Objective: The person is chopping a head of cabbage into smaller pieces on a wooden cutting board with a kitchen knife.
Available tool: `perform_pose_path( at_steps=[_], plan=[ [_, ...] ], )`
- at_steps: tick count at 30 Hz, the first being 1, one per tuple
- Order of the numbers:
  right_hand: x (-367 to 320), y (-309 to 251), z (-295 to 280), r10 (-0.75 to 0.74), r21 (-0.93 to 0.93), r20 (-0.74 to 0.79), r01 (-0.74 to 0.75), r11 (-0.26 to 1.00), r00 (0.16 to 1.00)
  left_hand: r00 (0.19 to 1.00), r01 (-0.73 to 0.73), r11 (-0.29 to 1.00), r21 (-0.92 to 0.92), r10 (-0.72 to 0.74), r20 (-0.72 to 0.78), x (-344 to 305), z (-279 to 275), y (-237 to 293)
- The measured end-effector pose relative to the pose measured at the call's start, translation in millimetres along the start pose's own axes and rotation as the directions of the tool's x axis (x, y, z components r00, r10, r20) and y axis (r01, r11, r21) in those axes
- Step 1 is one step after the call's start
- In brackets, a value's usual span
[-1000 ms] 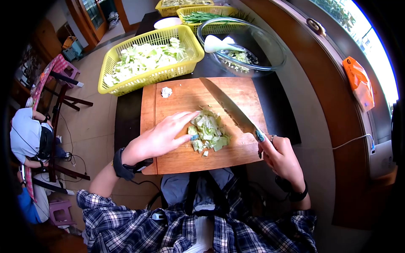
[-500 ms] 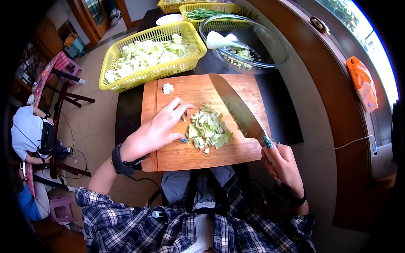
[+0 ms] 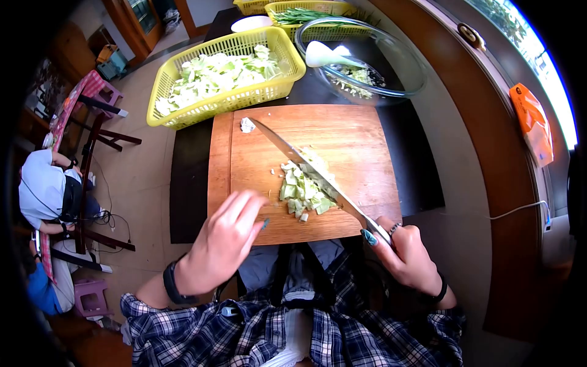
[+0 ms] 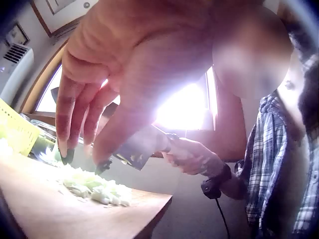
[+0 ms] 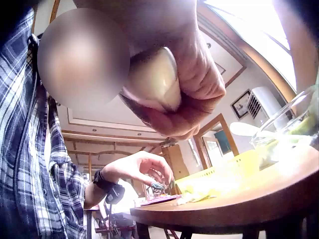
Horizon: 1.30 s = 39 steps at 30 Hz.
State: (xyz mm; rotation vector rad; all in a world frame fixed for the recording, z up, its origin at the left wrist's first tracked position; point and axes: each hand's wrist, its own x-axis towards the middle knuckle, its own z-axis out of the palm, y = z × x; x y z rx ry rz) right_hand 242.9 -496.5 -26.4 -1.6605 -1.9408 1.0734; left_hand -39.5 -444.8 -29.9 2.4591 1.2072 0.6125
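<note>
My right hand (image 3: pixel 411 260) grips a kitchen knife (image 3: pixel 333 188) by its handle. The pale butt of that handle (image 5: pixel 155 82) sticks out of the fist in the right wrist view. Across a pile of chopped cabbage (image 3: pixel 299 192) slants the blade, its tip pointing to the far left of the wooden cutting board (image 3: pixel 342 131). Loosely bent and holding nothing, my left hand (image 3: pixel 223 241) hovers at the board's near left edge. In the left wrist view its fingers hang beside the chopped cabbage (image 4: pixel 94 186). A small white piece (image 3: pixel 247 125) lies near the knife tip.
Behind the board, a yellow basket (image 3: pixel 165 92) holds cut cabbage. A glass bowl (image 3: pixel 422 76) with a pale-handled utensil (image 3: pixel 324 55) and chopped bits stands to its right. Further back is a yellow basket of green stalks (image 3: pixel 306 15). Another person (image 3: pixel 46 186) sits at left.
My left hand has drawn back from the cabbage toward the board's near left. The knife has swung left, from beside the pile to across it.
</note>
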Motion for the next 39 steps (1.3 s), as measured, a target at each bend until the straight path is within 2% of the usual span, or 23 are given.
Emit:
perform_pose_path(
  at_steps=[1, 3, 4, 7, 8, 9, 11, 13, 15, 16, 24, 27, 31, 32, 35, 37, 39],
  plan=[
    [2, -2, 0, -0.004, -0.002, 0.008, 0.004, 1.0, 1.0, 1.0, 0.003, 1.0, -0.01, -0.004, -0.013, -6, 2, 2],
    [5, -9, -1, 0.148, -0.144, 0.125, -0.129, 0.981, 0.981, 0.999, 0.002, 0.999, -0.036, -0.004, -0.044, -17, 8, 6],
    [7, -14, 1, 0.087, -0.181, 0.116, -0.065, 0.981, 0.989, 1.0, -0.002, 1.0, -0.014, 0.003, 0.024, -21, 9, 8],
    [8, -15, 3, 0.104, -0.167, 0.132, -0.081, 0.983, 0.986, 1.0, -0.021, 0.999, -0.026, 0.021, 0.007, -23, 22, 14],
    [9, -15, 3, 0.104, -0.168, 0.131, -0.081, 0.982, 0.986, 0.999, -0.008, 0.999, -0.049, 0.011, 0.049, -22, 28, 13],
    [9, -15, 1, 0.139, -0.178, 0.141, -0.113, 0.978, 0.98, 0.999, -0.01, 0.999, -0.05, 0.012, 0.047, -20, 32, 14],
    [11, -15, -1, 0.176, -0.191, 0.148, -0.147, 0.97, 0.973, 0.998, -0.064, 0.995, 0.075, 0.062, 0.027, -16, 40, 15],
    [14, -14, -2, 0.2, -0.208, 0.151, -0.167, 0.964, 0.968, 0.997, -0.075, 0.997, 0.033, 0.074, 0.033, -14, 51, 8],
    [18, -19, -2, 0.218, -0.226, 0.153, -0.18, 0.957, 0.964, 0.994, -0.099, 0.987, 0.129, 0.093, 0.056, -13, 58, 0],
    [20, -21, -1, 0.234, -0.244, 0.155, -0.193, 0.95, 0.96, 0.997, -0.067, 0.996, 0.061, 0.065, 0.038, -11, 56, 1],
    [33, -24, 0, 0.118, -0.161, 0.138, -0.095, 0.982, 0.983, 0.997, -0.067, 0.998, 0.017, 0.066, 0.026, -9, 52, -1],
    [48, -25, 9, 0.05, -0.12, 0.126, -0.034, 0.992, 0.991, 0.992, -0.086, 0.996, 0.034, 0.083, 0.093, -9, 49, 0],
    [61, -22, 13, 0.001, -0.072, 0.124, 0.008, 0.997, 0.992, 0.997, -0.063, 0.998, -0.017, 0.063, 0.036, -5, 50, -2],
    [61, -22, 10, 0.066, -0.08, 0.146, -0.055, 0.995, 0.987, 0.999, -0.048, 0.999, -0.018, 0.048, 0.0, -5, 50, -2],
    [49, -19, 2, 0.082, -0.072, 0.149, -0.072, 0.995, 0.985, 1.0, -0.021, 0.999, -0.032, 0.021, -0.008, -6, 50, -1],
    [39, -10, -3, 0.111, -0.141, 0.155, -0.089, 0.986, 0.982, 1.0, -0.018, 0.999, -0.043, 0.017, -0.018, -7, 52, -2],
    [32, -9, -9, 0.191, -0.143, 0.183, -0.166, 0.976, 0.964, 0.999, -0.023, 0.998, -0.053, 0.022, -0.024, -6, 53, -2]
  ],
)
